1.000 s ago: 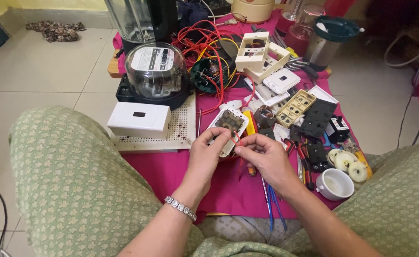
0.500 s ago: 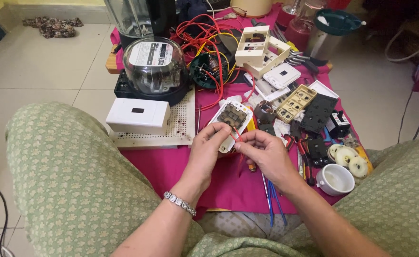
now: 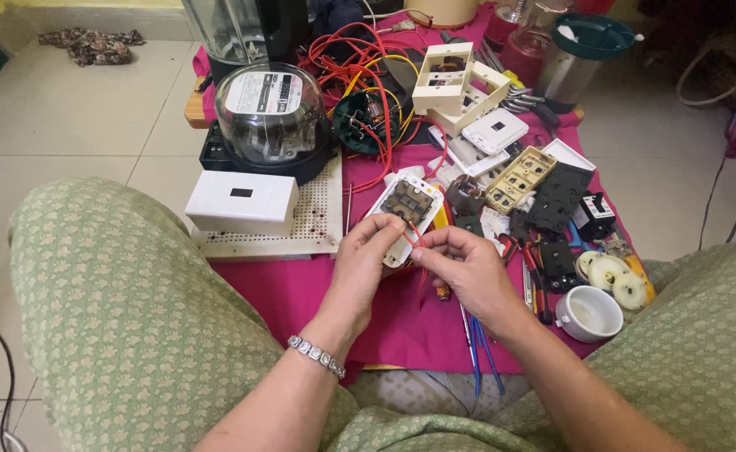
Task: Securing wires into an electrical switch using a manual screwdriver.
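Sitting cross-legged on a tiled floor (image 3: pixel 66 109), a person in green patterned trousers (image 3: pixel 125 310) works over a pink cloth (image 3: pixel 301 293) spread between the knees; all places below are given against that cloth. Largest on it, at the far left corner, is a glass-domed electricity meter (image 3: pixel 271 113) on a black base. Just nearer than the meter lies a white perforated board (image 3: pixel 322 222) with a white rectangular box (image 3: pixel 242 201) on top. Beyond the cloth's middle: tangle of red and yellow wires (image 3: pixel 351 59), a cream switch frame (image 3: pixel 451 84). Right half of the cloth: beige switch module (image 3: pixel 518 177), black plate (image 3: pixel 560 197), small white cup (image 3: pixel 589 314) at the near right edge, white round discs (image 3: pixel 610 272) just beside it.

Over the cloth's centre, the left hand (image 3: pixel 364 268) is closed on the near end of a white switch plate (image 3: pixel 408 213), thumb and fingers pinching its edge, back side facing up, brass terminals showing. The plate is lifted off the cloth, tilted away from the person, sticking out beyond the left fingertips. The right hand (image 3: pixel 468 272) is just beside it, touching the plate's near right edge, fingers curled and pinching a thin red wire (image 3: pixel 418 243) that runs to the plate. Silver bracelet (image 3: pixel 317 356) on the left wrist. Blue-handled tools (image 3: pixel 481 351) lie under the right wrist on the cloth's near edge.
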